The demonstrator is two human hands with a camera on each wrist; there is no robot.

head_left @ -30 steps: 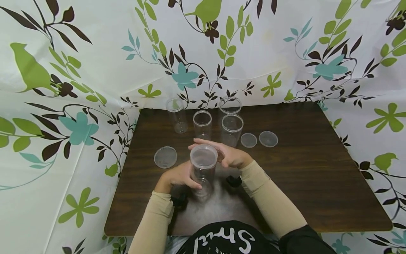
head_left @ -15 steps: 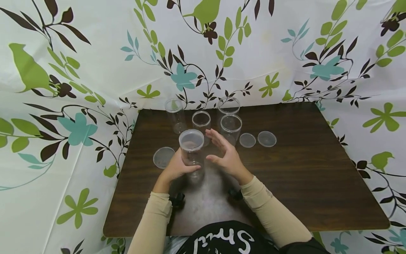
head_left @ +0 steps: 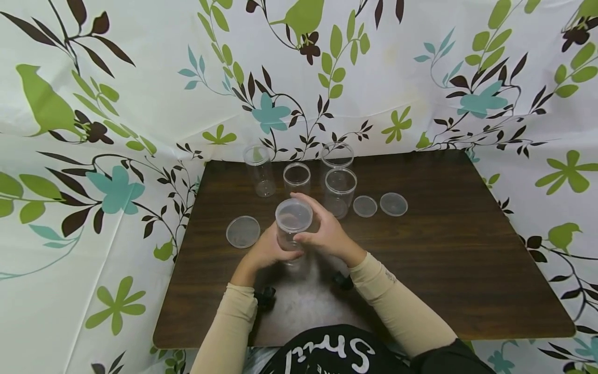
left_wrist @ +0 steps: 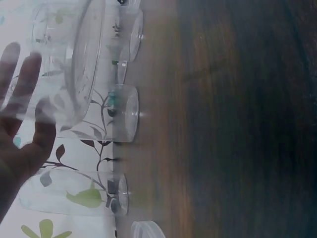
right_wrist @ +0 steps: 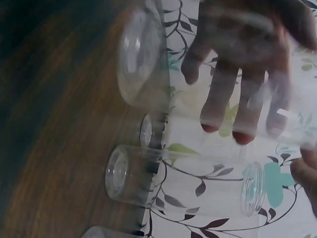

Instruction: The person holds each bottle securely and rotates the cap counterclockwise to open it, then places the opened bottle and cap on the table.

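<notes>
A clear plastic jar [head_left: 292, 224] with a lid on top stands upright near the table's middle, held between both hands. My left hand [head_left: 267, 251] wraps its lower part from the left. My right hand [head_left: 326, 234] curls round the upper part, with the index finger by the lid and the thumb on the near side. The left wrist view shows the jar [left_wrist: 64, 64] close up, with my left hand [left_wrist: 20, 144] behind its wall. In the blurred right wrist view, my right fingers [right_wrist: 223, 94] lie on the jar.
Several open clear jars stand at the back of the dark wooden table [head_left: 467, 249]: one at the left [head_left: 259, 169], one in the middle [head_left: 297, 179] and two at the right [head_left: 341, 189]. Loose lids lie at the left [head_left: 243, 231] and right [head_left: 394, 204]. A leaf-patterned cloth surrounds the table.
The jar moved away from me and down. My right hand came off it half a second ago and now grips its upper part again. My left hand kept its hold.
</notes>
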